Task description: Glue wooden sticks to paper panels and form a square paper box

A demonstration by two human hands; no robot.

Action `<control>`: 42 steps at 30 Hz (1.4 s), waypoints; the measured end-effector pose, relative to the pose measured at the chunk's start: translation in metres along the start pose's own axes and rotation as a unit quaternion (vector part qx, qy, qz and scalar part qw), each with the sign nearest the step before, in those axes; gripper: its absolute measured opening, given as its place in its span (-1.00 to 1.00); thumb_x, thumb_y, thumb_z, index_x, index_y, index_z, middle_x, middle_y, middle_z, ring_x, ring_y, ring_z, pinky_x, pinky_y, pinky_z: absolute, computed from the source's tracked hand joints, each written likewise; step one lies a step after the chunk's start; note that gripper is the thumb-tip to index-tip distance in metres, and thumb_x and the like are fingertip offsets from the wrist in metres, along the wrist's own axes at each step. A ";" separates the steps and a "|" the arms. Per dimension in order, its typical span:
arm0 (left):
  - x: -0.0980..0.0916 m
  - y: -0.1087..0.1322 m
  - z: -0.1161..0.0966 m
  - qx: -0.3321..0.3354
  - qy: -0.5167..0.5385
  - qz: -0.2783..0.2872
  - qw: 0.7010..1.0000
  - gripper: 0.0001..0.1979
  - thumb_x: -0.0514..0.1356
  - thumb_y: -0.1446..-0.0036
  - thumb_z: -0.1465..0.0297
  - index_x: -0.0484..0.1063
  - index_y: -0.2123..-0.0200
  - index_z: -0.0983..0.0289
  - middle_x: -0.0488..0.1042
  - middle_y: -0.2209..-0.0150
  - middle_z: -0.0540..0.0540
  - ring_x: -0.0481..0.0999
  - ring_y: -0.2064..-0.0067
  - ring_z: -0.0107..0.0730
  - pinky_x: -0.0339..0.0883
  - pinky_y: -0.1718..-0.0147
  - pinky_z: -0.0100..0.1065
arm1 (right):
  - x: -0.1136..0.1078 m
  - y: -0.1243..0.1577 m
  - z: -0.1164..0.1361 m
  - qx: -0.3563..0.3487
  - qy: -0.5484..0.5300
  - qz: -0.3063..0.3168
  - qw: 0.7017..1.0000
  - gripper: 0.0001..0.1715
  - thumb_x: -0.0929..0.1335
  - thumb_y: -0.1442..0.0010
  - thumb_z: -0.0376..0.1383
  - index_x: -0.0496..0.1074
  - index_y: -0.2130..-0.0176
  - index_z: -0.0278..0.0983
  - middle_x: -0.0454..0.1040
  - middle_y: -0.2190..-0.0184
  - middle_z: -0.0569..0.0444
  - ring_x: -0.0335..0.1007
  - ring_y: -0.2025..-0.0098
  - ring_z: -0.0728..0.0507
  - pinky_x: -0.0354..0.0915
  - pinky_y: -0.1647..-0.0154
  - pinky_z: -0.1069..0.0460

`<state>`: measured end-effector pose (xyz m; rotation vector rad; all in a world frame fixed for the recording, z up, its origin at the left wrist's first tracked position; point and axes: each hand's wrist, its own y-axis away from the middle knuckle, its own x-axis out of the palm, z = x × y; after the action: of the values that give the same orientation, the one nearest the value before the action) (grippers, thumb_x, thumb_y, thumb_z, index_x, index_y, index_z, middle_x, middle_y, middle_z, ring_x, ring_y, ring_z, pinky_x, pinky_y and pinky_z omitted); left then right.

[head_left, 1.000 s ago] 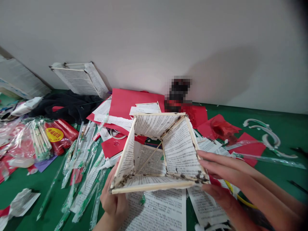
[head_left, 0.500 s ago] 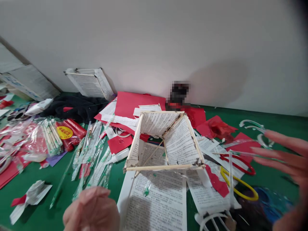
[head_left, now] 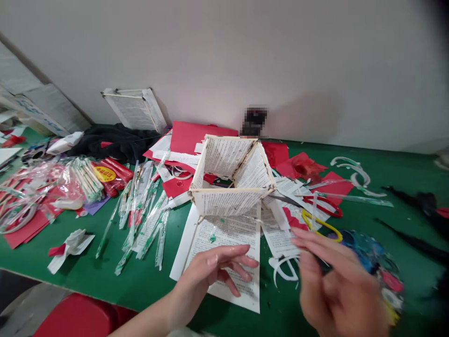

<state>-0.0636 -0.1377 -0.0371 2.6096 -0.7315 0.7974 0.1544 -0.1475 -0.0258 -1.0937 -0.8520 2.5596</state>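
A box-shaped frame of thin sticks [head_left: 233,191], its sides covered with printed paper, stands open-topped in the middle of the table. Under its front edge lies a printed sheet [head_left: 242,295]. My left hand [head_left: 213,271] hovers over this sheet with its fingers apart and nothing in them, a little short of the box. To the right, my right hand [head_left: 340,290] is blurred, fingers stretched forward and thumb apart; no held thing shows. It is close to white curved plastic pieces [head_left: 285,270] and the yellow handle of a pair of scissors [head_left: 324,229].
Wrapped sticks [head_left: 149,220], a white glue tube [head_left: 178,200] and a bag of bundled sticks [head_left: 86,180] lie left. Red paper [head_left: 199,131] and a flat papered frame [head_left: 135,108] are at the back. Right are a tape roll [head_left: 365,248] and black straps [head_left: 421,201].
My left hand has gone from closed to spread and moved right over the sheet. My right hand has come inward from the far right. The camera view has shifted.
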 end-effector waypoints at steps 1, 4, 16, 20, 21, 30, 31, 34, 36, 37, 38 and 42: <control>0.001 0.000 0.001 -0.007 0.012 -0.004 1.000 -0.54 0.03 -0.22 0.11 0.48 -0.04 0.19 0.53 0.04 0.22 0.52 0.13 -0.21 0.39 0.29 -0.31 | 0.008 -0.004 0.006 -0.001 -0.024 -0.007 1.000 -0.76 0.33 -0.14 -0.44 0.39 0.15 -0.24 0.54 0.19 -0.06 0.51 0.16 -0.19 0.43 0.15 -0.09; 0.002 -0.001 0.004 -0.018 0.042 -0.009 0.999 -0.56 0.02 -0.23 0.12 0.47 -0.05 0.18 0.54 0.06 0.20 0.52 0.15 -0.27 0.36 0.31 -0.37 | 0.025 -0.009 0.017 0.086 -0.094 0.070 0.989 -0.82 0.30 -0.20 -0.32 0.43 0.16 -0.24 0.54 0.21 -0.03 0.51 0.22 -0.13 0.45 0.22 0.00; -0.013 -0.009 0.014 -0.118 0.135 -0.023 0.984 -0.45 -0.03 -0.26 0.10 0.37 -0.13 0.35 0.55 0.09 0.29 0.56 0.10 -0.20 0.36 0.22 -0.34 | 0.044 0.004 0.015 0.095 -0.131 0.174 0.971 -0.71 0.23 -0.21 -0.42 0.47 0.42 -0.22 0.56 0.45 0.08 0.50 0.36 -0.09 0.39 0.34 0.03; -0.017 -0.011 0.015 -0.149 0.188 0.015 0.971 -0.40 -0.09 -0.27 0.09 0.30 -0.17 0.38 0.51 0.01 0.34 0.58 0.12 -0.19 0.36 0.25 -0.35 | 0.044 0.007 0.013 0.163 -0.098 0.116 0.975 -0.71 0.23 -0.25 -0.32 0.39 0.47 -0.22 0.48 0.57 0.11 0.42 0.50 -0.07 0.34 0.46 0.05; -0.018 -0.012 0.015 -0.152 0.195 0.018 0.969 -0.40 -0.11 -0.28 0.09 0.29 -0.18 0.38 0.51 0.01 0.35 0.58 0.12 -0.20 0.36 0.25 -0.35 | 0.042 0.006 0.011 0.203 -0.111 0.098 0.968 -0.71 0.25 -0.26 -0.27 0.38 0.48 -0.22 0.46 0.59 0.12 0.41 0.54 -0.06 0.34 0.48 0.07; -0.016 -0.019 0.012 -0.165 0.095 0.021 0.981 -0.37 -0.17 -0.30 0.06 0.48 0.01 0.41 0.48 -0.03 0.30 0.47 -0.01 -0.14 0.27 0.08 -0.26 | 0.047 0.006 0.003 0.158 -0.121 0.136 0.971 -0.76 0.26 -0.27 -0.21 0.48 0.28 -0.23 0.54 0.33 0.02 0.48 0.26 -0.11 0.38 0.26 0.06; -0.015 -0.020 0.012 -0.172 0.083 0.022 0.981 -0.37 -0.18 -0.31 0.06 0.49 0.04 0.40 0.48 -0.03 0.28 0.44 -0.03 -0.12 0.24 0.03 -0.23 | 0.049 0.006 0.004 0.133 -0.112 0.161 0.972 -0.79 0.28 -0.25 -0.24 0.47 0.33 -0.24 0.53 0.38 0.04 0.47 0.32 -0.10 0.36 0.31 0.07; -0.013 -0.023 0.011 -0.182 0.059 0.016 0.981 -0.38 -0.17 -0.32 0.05 0.52 0.09 0.38 0.47 -0.03 0.24 0.36 -0.11 -0.09 0.07 -0.13 -0.15 | 0.050 0.005 0.006 0.130 -0.117 0.222 0.959 -0.75 0.27 -0.24 -0.32 0.46 0.44 -0.24 0.51 0.50 0.09 0.41 0.45 -0.06 0.30 0.42 0.09; -0.015 -0.023 0.010 -0.185 0.064 0.015 0.981 -0.35 -0.17 -0.31 0.04 0.54 0.12 0.41 0.47 -0.04 0.25 0.31 -0.14 -0.08 -0.02 -0.19 -0.13 | 0.047 0.002 0.006 0.179 -0.157 0.258 0.936 -0.75 0.28 -0.24 -0.28 0.48 0.42 -0.23 0.52 0.50 0.11 0.41 0.46 -0.04 0.29 0.46 0.10; -0.017 -0.024 0.009 -0.188 0.080 0.020 0.979 -0.32 -0.17 -0.30 0.02 0.55 0.14 0.43 0.47 -0.03 0.26 0.31 -0.14 -0.07 -0.04 -0.21 -0.13 | 0.046 0.000 0.006 0.209 -0.183 0.271 0.922 -0.76 0.29 -0.23 -0.25 0.49 0.42 -0.22 0.52 0.51 0.12 0.42 0.46 -0.04 0.30 0.48 0.11; -0.018 -0.024 0.009 -0.193 0.102 0.027 0.975 -0.29 -0.18 -0.29 -0.01 0.56 0.14 0.44 0.49 -0.01 0.27 0.32 -0.13 -0.06 -0.05 -0.22 -0.12 | 0.044 -0.001 0.006 0.239 -0.211 0.277 0.907 -0.76 0.31 -0.22 -0.21 0.50 0.41 -0.22 0.53 0.50 0.12 0.43 0.45 -0.05 0.32 0.47 0.12; -0.022 -0.025 0.004 -0.197 0.168 0.064 0.964 -0.19 -0.21 -0.25 -0.07 0.54 0.10 0.51 0.50 0.03 0.31 0.34 -0.12 -0.11 -0.06 -0.25 -0.18 | 0.039 -0.004 0.004 0.313 -0.326 0.259 0.854 -0.79 0.36 -0.17 -0.16 0.58 0.32 -0.19 0.62 0.37 0.10 0.54 0.31 -0.08 0.44 0.33 0.11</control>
<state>-0.0636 -0.1102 -0.0572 2.0261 -0.8610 0.9846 0.1240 -0.1296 -0.0440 -0.2479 0.2855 3.3332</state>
